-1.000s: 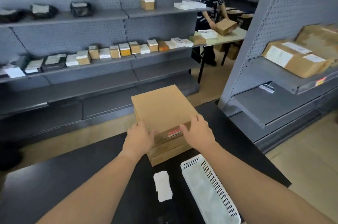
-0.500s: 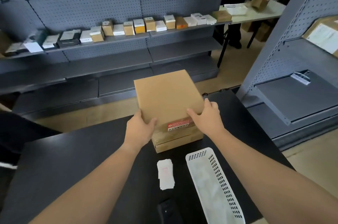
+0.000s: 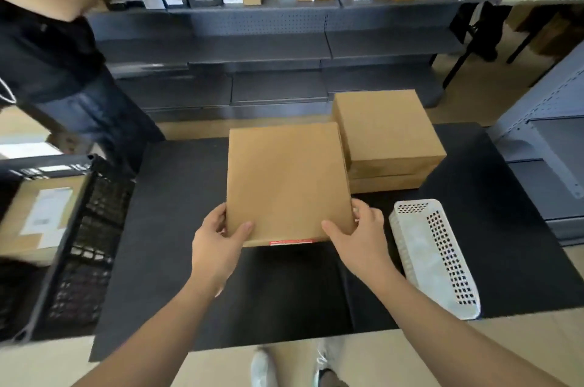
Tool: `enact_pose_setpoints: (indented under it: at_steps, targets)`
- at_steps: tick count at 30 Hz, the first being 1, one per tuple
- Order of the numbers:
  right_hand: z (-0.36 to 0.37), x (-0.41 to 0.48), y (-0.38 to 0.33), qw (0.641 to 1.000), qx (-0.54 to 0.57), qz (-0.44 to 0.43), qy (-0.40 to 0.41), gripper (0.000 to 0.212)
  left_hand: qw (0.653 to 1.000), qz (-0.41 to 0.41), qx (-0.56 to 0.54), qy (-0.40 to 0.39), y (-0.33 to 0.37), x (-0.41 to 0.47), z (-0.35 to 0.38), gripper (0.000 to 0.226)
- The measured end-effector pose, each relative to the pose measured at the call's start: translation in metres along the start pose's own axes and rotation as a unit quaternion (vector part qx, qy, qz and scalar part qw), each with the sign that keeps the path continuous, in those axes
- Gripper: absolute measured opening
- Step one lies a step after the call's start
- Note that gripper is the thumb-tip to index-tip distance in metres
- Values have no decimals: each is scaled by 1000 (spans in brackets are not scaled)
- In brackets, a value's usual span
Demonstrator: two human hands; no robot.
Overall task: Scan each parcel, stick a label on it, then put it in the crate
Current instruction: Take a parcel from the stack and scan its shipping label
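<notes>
Your left hand (image 3: 218, 244) and right hand (image 3: 360, 235) grip the flat cardboard parcel (image 3: 287, 184) at its near corners, above the black table (image 3: 474, 228).

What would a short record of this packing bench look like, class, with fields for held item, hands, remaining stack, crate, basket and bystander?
held item: flat cardboard parcel, no white label visible on its top
hands: left hand and right hand grip its near corners
remaining stack: brown parcels piled behind it on the black table
crate: black crate at left, a labelled box inside
basket: white perforated basket at right
bystander: person in dark clothes, far left
</notes>
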State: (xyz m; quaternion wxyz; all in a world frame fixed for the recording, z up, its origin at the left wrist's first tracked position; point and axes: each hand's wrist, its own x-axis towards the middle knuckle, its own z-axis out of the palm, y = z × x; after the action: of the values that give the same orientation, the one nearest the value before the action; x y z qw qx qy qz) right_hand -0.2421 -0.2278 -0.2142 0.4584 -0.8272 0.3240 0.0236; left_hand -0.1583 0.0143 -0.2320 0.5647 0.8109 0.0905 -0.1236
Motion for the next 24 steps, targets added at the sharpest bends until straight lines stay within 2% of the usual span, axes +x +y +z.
enact_pose_setpoints:
  at_steps: [5,11,14,16,19,20,24]
  targets:
    - [56,-32,62,992,-4,85,-95,69,997,-74,23,2,-85,-23,-11,53]
    - [79,-20,99,989,-29,104,-102,50,991,-117,64,-2,-128,-21,-6,53]
    - [84,-8,100,989,-21,105,-99,47,990,-114,77,4,-129,-21,-3,52]
    - [84,-5,98,988,-8,101,-114,37,991,-105,78,2,-127,-21,-1,54]
    - [75,-10,91,991,54,95,-77,58,992,-102,78,-16,-124,-20,-1,60]
    - [69,-13,85,991,79,90,-57,57,991,-106,79,-30,-124,-20,0,62]
    - [41,-25,66,978,172,115,-12,30,981,-141,86,-103,-111,-23,16,67]
